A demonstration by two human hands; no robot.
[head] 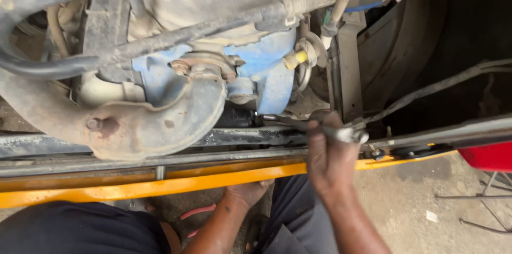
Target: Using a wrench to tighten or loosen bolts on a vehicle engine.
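Right hand (329, 158) fingers clamped on the wrench (314, 127), its head at the fastener below the blue housing (266, 72). Left hand (248, 190) fingers curled under the yellow rail (133, 187). Keep the wrench square; brace steadily.

Right hand (330, 155): raised, fingers curled into a closed fist, forearm angling up from lower right.
Left hand (248, 191): lower, fingers hooked upward, largely hidden, forearm bare.

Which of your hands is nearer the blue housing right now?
Right. The right hand grips a metal wrench just below the blue housing; the left hand is lower, under the yellow body edge.
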